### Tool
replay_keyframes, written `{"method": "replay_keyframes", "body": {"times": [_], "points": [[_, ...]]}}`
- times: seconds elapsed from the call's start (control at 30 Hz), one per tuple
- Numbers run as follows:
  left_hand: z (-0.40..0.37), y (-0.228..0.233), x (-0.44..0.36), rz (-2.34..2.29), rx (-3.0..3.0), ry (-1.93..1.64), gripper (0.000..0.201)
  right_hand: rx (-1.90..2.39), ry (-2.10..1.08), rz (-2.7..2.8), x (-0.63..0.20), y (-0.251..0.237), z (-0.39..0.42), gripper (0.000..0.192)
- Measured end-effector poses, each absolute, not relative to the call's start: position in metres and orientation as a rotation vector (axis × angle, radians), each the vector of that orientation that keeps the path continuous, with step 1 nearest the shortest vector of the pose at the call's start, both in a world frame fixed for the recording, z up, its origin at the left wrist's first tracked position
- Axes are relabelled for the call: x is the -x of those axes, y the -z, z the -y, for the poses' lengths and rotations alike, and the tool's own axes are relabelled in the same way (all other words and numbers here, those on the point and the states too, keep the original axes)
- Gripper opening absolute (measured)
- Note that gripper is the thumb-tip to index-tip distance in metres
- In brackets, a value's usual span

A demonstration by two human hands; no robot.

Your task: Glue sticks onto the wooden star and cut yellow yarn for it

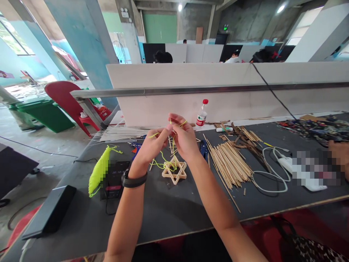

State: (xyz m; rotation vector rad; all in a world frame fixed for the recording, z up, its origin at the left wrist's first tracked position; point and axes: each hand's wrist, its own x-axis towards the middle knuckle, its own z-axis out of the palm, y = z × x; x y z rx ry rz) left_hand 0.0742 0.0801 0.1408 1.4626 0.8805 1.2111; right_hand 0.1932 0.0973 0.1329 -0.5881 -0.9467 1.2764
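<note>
Pinching the yellow-green string [163, 160] at frame centre, the left hand [151, 148] and right hand [184, 137] are closed on it, fingertips nearly touching. The string runs downward to the stick star [174, 171] on the table [169, 211], just below both hands.

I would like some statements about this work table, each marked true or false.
1. Both hands, left hand and right hand, pinch yellow string. True.
2. The star-shaped stick frame hangs in the air. False: it lies on the table.
3. The water bottle has a red cap. True.
4. The bundle of sticks lies left of the hands. False: it lies to their right.
</note>
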Motion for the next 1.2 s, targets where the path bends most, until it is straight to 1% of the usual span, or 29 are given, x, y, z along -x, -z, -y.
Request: {"method": "replay_keyframes", "body": {"times": [0.07, 0.13, 0.23, 0.33, 0.4, 0.53, 0.6, 0.67, 0.73, 0.83, 0.9, 1.07, 1.2], "points": [[-0.079, -0.145, -0.074, -0.819, -1.336, -1.149, 0.042, 0.568, -1.264, 0.937, -0.191, -0.133, -0.096, 0.016], [-0.077, -0.149, -0.074, -0.749, -1.21, -1.097, 0.033, 0.544, -1.257, 0.915, -0.189, -0.134, -0.094, 0.018], [-0.077, -0.153, -0.075, -0.762, -1.114, -1.087, 0.028, 0.522, -1.267, 0.895, -0.19, -0.135, -0.093, 0.025], [-0.078, -0.153, -0.074, -0.806, -1.107, -1.086, 0.024, 0.532, -1.279, 0.856, -0.19, -0.134, -0.094, 0.025], [-0.079, -0.15, -0.074, -0.805, -1.161, -1.086, 0.025, 0.564, -1.281, 0.828, -0.19, -0.133, -0.096, 0.021], [-0.079, -0.144, -0.074, -0.817, -1.322, -1.169, 0.043, 0.636, -1.269, 0.841, -0.189, -0.133, -0.098, 0.01], [-0.078, -0.143, -0.076, -0.826, -1.404, -1.201, 0.047, 0.662, -1.255, 0.857, -0.189, -0.133, -0.097, 0.006], [-0.077, -0.142, -0.078, -0.808, -1.454, -1.213, 0.048, 0.689, -1.248, 0.869, -0.19, -0.134, -0.097, 0.011], [-0.078, -0.142, -0.079, -0.795, -1.452, -1.217, 0.054, 0.697, -1.25, 0.877, -0.192, -0.135, -0.096, 0.017], [-0.083, -0.143, -0.078, -0.783, -1.365, -1.174, 0.061, 0.644, -1.253, 0.871, -0.192, -0.136, -0.096, 0.018], [-0.086, -0.144, -0.075, -0.74, -1.306, -1.126, 0.057, 0.628, -1.244, 0.865, -0.192, -0.136, -0.096, 0.018], [-0.085, -0.148, -0.071, -0.728, -1.252, -1.146, 0.034, 0.661, -1.22, 0.866, -0.191, -0.135, -0.097, 0.017], [-0.081, -0.148, -0.073, -0.776, -1.218, -1.249, 0.032, 0.66, -1.198, 0.88, -0.192, -0.135, -0.097, 0.017]]}}
